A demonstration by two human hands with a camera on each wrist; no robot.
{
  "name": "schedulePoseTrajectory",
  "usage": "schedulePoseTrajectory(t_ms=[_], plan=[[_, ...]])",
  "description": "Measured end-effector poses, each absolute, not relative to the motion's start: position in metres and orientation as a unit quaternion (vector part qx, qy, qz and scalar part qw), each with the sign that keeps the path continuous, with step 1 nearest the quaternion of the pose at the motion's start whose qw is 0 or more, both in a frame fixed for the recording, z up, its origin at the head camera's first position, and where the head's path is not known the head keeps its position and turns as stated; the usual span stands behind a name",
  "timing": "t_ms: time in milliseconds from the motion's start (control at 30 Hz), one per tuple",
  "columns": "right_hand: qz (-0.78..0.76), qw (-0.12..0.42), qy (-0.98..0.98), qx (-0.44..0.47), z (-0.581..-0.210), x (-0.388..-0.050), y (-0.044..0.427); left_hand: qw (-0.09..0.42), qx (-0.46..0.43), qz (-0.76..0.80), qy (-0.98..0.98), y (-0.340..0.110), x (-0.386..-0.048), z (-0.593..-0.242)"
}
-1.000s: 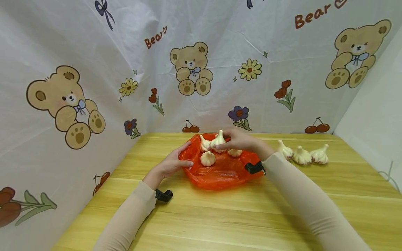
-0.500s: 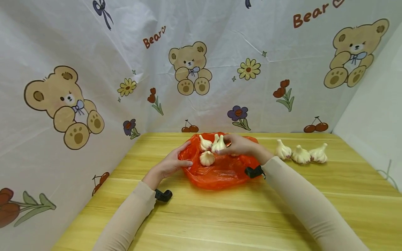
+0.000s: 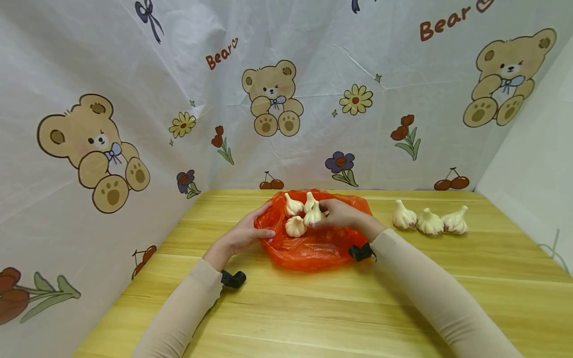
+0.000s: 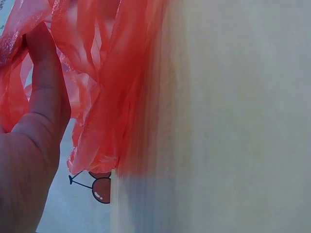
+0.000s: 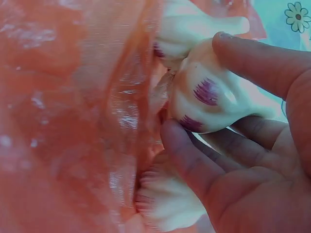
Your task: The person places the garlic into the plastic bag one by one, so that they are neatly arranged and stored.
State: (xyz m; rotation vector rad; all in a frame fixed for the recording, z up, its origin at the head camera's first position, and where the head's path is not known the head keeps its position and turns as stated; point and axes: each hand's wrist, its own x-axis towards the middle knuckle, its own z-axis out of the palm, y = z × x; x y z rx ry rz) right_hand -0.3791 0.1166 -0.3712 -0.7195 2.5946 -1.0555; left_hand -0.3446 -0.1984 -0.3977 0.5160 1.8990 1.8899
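A red plastic bag (image 3: 309, 253) lies spread open on the table with several garlic bulbs in it. My left hand (image 3: 241, 233) holds the bag's left edge, thumb on the near side and the other fingers partly hidden by the plastic. In the left wrist view, red plastic (image 4: 107, 97) hangs around the fingers. My right hand (image 3: 344, 215) grips a garlic bulb (image 3: 314, 215) between thumb and fingers, low among the others. Close by sit one bulb (image 3: 296, 226) in front, another (image 3: 293, 205) at the left and a third (image 3: 309, 200) behind.
Three more garlic bulbs (image 3: 430, 222) stand in a row on the wooden table (image 3: 313, 313), right of the bag. A curtain (image 3: 313, 139) printed with bears and flowers hangs behind and to the left. A white wall (image 3: 537, 164) closes off the right side.
My right hand has lowered its garlic bulb into the bag, down and slightly nearer to me, beside the other bulbs. The left hand has stayed at the bag's edge.
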Motion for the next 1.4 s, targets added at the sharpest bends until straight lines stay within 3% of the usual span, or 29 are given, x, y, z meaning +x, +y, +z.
schedulePoseTrajectory(t_ms=[633, 1400], plan=[[-0.317, 0.092, 0.910, -0.252, -0.388, -0.377, 0.115, 0.203, 0.192, 0.679, 0.679, -0.198, -0.344, -0.398], [-0.334, 0.050, 0.911, -0.236, -0.381, -0.365, 0.123, 0.206, 0.190, 0.678, 0.680, -0.199, -0.345, -0.398]])
